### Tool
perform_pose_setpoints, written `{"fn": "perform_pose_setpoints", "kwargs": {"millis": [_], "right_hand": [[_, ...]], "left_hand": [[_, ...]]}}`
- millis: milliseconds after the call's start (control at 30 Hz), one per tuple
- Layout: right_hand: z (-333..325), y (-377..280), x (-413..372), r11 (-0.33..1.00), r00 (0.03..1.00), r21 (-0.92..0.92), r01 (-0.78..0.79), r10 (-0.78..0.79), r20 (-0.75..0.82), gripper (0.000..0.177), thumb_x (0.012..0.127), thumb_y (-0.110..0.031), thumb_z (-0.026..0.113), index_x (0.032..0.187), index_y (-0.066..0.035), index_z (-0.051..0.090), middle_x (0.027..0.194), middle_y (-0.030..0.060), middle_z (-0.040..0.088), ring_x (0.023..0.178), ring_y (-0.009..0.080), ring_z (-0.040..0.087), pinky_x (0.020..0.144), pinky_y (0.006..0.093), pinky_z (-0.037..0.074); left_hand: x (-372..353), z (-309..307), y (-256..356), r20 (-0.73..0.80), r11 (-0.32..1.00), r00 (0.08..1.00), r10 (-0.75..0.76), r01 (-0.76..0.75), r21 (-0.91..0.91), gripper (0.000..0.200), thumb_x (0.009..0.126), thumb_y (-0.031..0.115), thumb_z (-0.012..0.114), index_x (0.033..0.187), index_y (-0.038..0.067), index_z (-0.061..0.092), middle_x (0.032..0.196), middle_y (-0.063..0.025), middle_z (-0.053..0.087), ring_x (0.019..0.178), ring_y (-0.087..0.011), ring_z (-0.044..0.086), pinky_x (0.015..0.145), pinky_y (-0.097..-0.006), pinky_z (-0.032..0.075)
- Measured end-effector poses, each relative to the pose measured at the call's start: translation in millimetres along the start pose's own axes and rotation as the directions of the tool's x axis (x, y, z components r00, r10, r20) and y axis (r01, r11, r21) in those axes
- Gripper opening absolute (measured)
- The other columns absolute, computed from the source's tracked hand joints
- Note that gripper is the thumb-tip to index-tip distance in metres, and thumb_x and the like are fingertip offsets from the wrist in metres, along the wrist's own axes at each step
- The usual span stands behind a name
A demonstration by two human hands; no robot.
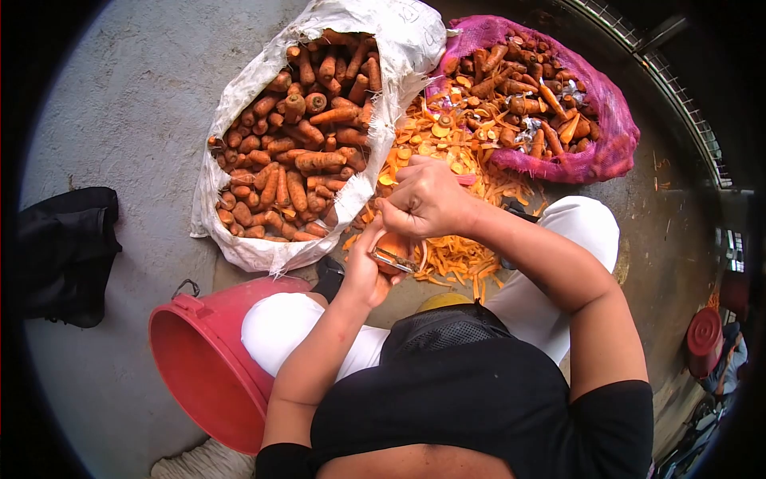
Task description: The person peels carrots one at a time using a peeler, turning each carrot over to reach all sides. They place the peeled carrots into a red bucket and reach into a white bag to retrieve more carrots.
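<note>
peeling looks like the step in hand: the left hand has its fingers curled around an orange carrot, a metal-bladed peeler across it; the right hand is closed just beyond, any grip hidden. peelings lie beneath the fingers. the next stroke probably calls for a steady carrot.
</note>
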State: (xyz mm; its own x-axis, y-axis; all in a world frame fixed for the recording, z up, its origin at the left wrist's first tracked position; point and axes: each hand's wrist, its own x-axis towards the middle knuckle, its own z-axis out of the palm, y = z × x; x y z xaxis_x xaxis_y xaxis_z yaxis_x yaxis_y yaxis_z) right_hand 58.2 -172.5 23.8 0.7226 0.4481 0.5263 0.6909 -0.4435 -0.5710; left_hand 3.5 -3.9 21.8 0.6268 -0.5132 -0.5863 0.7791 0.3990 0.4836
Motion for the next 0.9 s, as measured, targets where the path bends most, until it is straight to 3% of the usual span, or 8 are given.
{"fn": "perform_pose_setpoints", "kwargs": {"millis": [100, 200, 433, 533, 600, 767, 867, 900], "right_hand": [[-5.7, 8.0, 2.2, 0.991, 0.994, -0.078, -0.109, 0.110, 0.007, 0.035, 0.078, -0.022, 0.059, 0.044, -0.013, 0.054, 0.046, 0.0058, 0.049, 0.045, 0.0246, 0.047, 0.052, 0.0360, 0.037], [-13.2, 43.6, 1.3, 0.970, 0.980, -0.159, -0.182, 0.167, -0.108, 0.035, 0.079, -0.025, 0.059, 0.046, -0.013, 0.058, 0.046, 0.0064, 0.050, 0.046, 0.0249, 0.050, 0.051, 0.0359, 0.038], [-9.0, 47.9, -1.4, 0.950, 0.969, -0.194, -0.246, 0.235, -0.075, 0.034, 0.080, -0.026, 0.058, 0.047, -0.015, 0.062, 0.044, 0.0062, 0.051, 0.046, 0.0249, 0.052, 0.054, 0.0351, 0.042], [-19.0, 72.9, 2.6, 0.769, 0.939, -0.555, -0.319, 0.334, -0.077, 0.038, 0.081, -0.027, 0.056, 0.046, -0.014, 0.060, 0.042, 0.0065, 0.050, 0.044, 0.0253, 0.053, 0.057, 0.0358, 0.043], [-27.1, 75.8, 4.3, 0.710, 0.931, -0.603, -0.364, 0.280, -0.233, 0.042, 0.084, -0.030, 0.053, 0.046, -0.013, 0.060, 0.041, 0.0065, 0.050, 0.044, 0.0247, 0.054, 0.059, 0.0366, 0.043], [-28.7, 51.9, 11.0, 0.840, 0.926, -0.391, -0.376, 0.356, -0.126, 0.038, 0.083, -0.029, 0.054, 0.051, -0.014, 0.065, 0.043, 0.0065, 0.052, 0.042, 0.0239, 0.052, 0.056, 0.0362, 0.043], [-17.2, 28.5, 8.7, 0.944, 0.970, -0.248, -0.216, 0.177, -0.169, 0.034, 0.080, -0.026, 0.058, 0.049, -0.013, 0.062, 0.044, 0.0058, 0.050, 0.044, 0.0244, 0.049, 0.054, 0.0372, 0.040], [-14.2, 21.8, 7.4, 0.951, 0.979, -0.244, -0.188, 0.161, -0.125, 0.033, 0.079, -0.025, 0.060, 0.048, -0.013, 0.060, 0.045, 0.0058, 0.050, 0.044, 0.0242, 0.049, 0.053, 0.0371, 0.040]], "left_hand": [[-12.4, 16.1, 2.8, -0.135, 0.996, 0.990, 0.047, -0.037, 0.075, 0.043, 0.099, 0.038, 0.027, 0.107, 0.002, 0.049, 0.078, -0.0132, 0.058, 0.050, -0.0156, 0.053, 0.033, -0.0215, 0.035], [-17.3, 9.6, -0.4, 0.040, 0.998, 0.998, -0.050, 0.048, 0.048, 0.043, 0.101, 0.040, 0.027, 0.112, 0.003, 0.046, 0.076, -0.0121, 0.055, 0.049, -0.0146, 0.051, 0.032, -0.0204, 0.035], [-19.6, 8.0, 3.6, 0.004, 0.993, 0.998, -0.060, 0.059, 0.103, 0.050, 0.101, 0.043, 0.026, 0.119, 0.001, 0.045, 0.074, -0.0100, 0.053, 0.049, -0.0134, 0.052, 0.033, -0.0198, 0.036], [-20.6, 4.7, 11.9, 0.204, 0.989, 0.977, -0.066, 0.037, 0.140, 0.054, 0.100, 0.047, 0.029, 0.124, 0.002, 0.046, 0.078, -0.0081, 0.057, 0.056, -0.0130, 0.056, 0.039, -0.0207, 0.041], [-17.7, 5.6, 13.5, 0.161, 0.994, 0.986, -0.042, 0.025, 0.106, 0.055, 0.100, 0.048, 0.028, 0.126, 0.001, 0.045, 0.080, -0.0084, 0.056, 0.058, -0.0135, 0.057, 0.040, -0.0216, 0.043], [-2.5, -4.6, 10.7, 0.074, 0.998, 0.996, -0.056, 0.056, -0.002, 0.054, 0.100, 0.048, 0.030, 0.125, 0.002, 0.046, 0.081, -0.0084, 0.055, 0.062, -0.0155, 0.058, 0.044, -0.0245, 0.046], [6.3, -4.7, 5.4, -0.203, 0.996, 0.976, -0.084, 0.090, 0.021, 0.048, 0.100, 0.045, 0.031, 0.115, 0.003, 0.049, 0.079, -0.0083, 0.056, 0.062, -0.0163, 0.056, 0.045, -0.0261, 0.043], [9.5, -6.3, 4.8, -0.173, 0.998, 0.983, -0.066, 0.068, 0.009, 0.040, 0.099, 0.041, 0.033, 0.108, 0.006, 0.050, 0.079, -0.0086, 0.058, 0.062, -0.0175, 0.057, 0.045, -0.0274, 0.041]]}}
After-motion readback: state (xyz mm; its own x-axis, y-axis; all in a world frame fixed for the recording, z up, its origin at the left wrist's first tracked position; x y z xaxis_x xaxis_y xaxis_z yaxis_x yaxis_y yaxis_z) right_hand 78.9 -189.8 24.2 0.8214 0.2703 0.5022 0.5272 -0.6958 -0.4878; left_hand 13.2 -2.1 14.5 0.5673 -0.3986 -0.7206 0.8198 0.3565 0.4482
